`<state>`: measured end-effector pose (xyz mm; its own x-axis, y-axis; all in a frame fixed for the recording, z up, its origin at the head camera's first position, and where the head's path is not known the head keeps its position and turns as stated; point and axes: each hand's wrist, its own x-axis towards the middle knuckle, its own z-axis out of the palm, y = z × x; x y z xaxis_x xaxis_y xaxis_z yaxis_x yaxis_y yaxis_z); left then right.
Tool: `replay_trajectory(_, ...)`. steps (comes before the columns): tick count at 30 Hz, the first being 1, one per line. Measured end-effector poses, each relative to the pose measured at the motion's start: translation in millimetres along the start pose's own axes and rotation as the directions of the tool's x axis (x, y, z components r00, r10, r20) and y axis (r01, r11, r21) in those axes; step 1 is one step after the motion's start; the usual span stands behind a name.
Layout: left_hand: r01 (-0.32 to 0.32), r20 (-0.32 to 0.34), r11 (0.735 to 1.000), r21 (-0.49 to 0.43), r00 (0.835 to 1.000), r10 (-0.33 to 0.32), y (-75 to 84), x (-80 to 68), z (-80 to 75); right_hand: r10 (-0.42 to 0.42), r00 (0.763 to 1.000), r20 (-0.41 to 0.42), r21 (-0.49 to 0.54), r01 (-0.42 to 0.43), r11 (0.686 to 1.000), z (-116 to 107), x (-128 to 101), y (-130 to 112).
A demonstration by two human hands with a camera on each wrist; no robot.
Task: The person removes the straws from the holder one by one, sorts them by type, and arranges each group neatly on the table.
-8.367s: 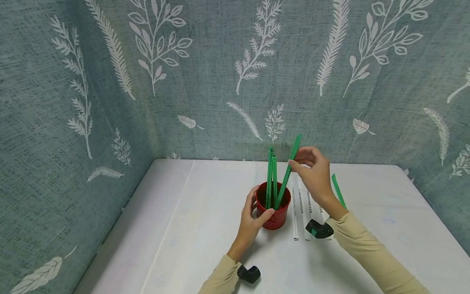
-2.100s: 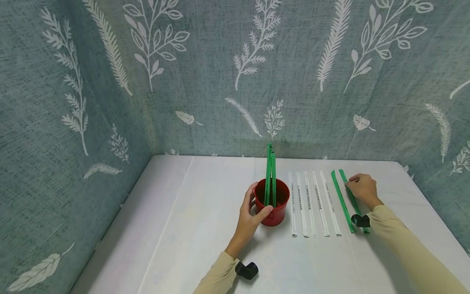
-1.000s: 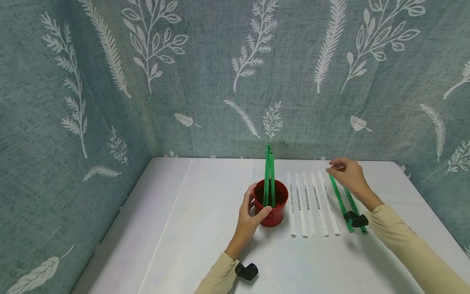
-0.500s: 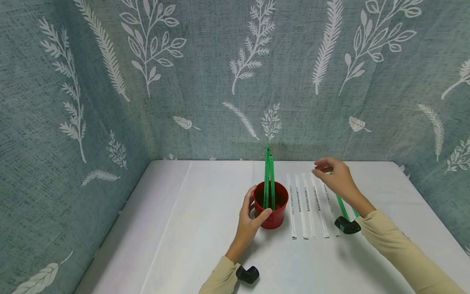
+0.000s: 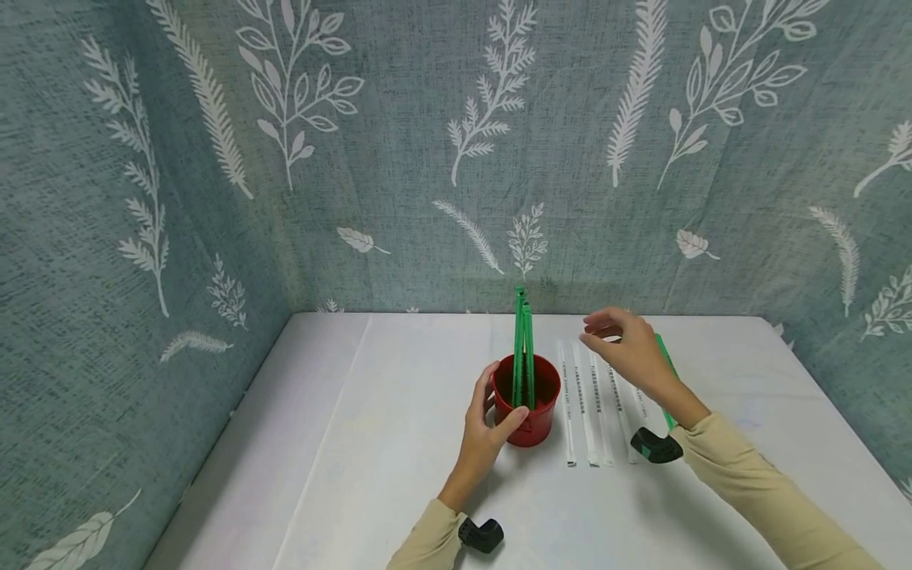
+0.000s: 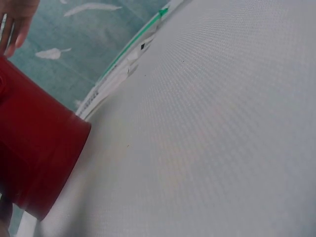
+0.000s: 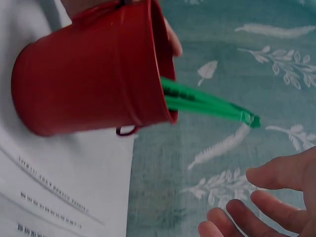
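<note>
A small red bucket (image 5: 534, 427) stands upright on the white table, with green wrapped straws (image 5: 528, 348) leaning out of its mouth. My left hand (image 5: 479, 443) grips its near left side, thumb at the front rim and fingers round the far left. Up in the air to the bucket's right, my right hand (image 5: 630, 348) holds nothing; its fingers (image 7: 276, 212) are loosely bent and apart from the thumb. Beneath that hand lie several white paper-wrapped straws (image 5: 580, 404) in a row, partly hidden by it. In the right wrist view the bucket (image 7: 89, 74) appears tipped sideways.
Past the right hand, a green straw (image 5: 666, 356) lies on the table (image 5: 385, 443), mostly covered by the forearm. Behind the table hangs a teal curtain (image 5: 399, 158) with white leaf prints, continuing round the left side.
Earlier my right hand held a green straw at the bucket, then laid it at the far right beside another. Now that hand, emptied, has swung left towards the bucket. My left hand stays put.
</note>
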<state>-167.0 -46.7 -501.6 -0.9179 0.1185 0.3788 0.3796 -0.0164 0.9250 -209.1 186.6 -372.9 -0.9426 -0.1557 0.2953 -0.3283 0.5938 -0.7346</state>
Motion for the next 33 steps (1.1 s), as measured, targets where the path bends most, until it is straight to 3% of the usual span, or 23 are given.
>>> replay_trajectory(5,0.011,0.001,1.0,-0.001,1.0,-0.011,4.2,-0.2,0.4,-0.037,0.999,0.003,0.052,0.036,0.998,11,2,-5)
replay_trajectory(12,0.013,0.023,1.0,0.0,1.0,-0.013,38.4,-2.3,-0.4,-0.033,0.999,0.016,0.117,0.031,0.993,27,4,-11)
replay_trajectory(14,0.026,0.03,1.0,-0.008,0.999,-0.026,39.7,-2.1,-0.5,-0.024,1.0,0.017,0.13,0.022,0.991,33,5,-13)
replay_trajectory(19,0.025,0.011,1.0,0.016,1.0,-0.026,19.3,-1.1,0.2,-0.009,1.0,0.008,0.144,0.007,0.99,49,7,-20)
replay_trajectory(21,0.03,0.011,0.999,0.022,0.999,-0.031,20.6,-1.3,0.6,-0.001,1.0,0.002,0.157,0.001,0.988,54,7,-21)
replay_trajectory(25,0.044,0.027,0.999,0.01,0.999,-0.044,41.4,-2.1,0.4,-0.008,1.0,-0.028,0.193,0.013,0.981,63,7,-20)
replay_trajectory(33,0.046,0.012,0.999,0.023,0.999,-0.046,41.9,-2.9,-0.5,0.053,0.998,-0.029,0.238,-0.045,0.97,78,11,-17)
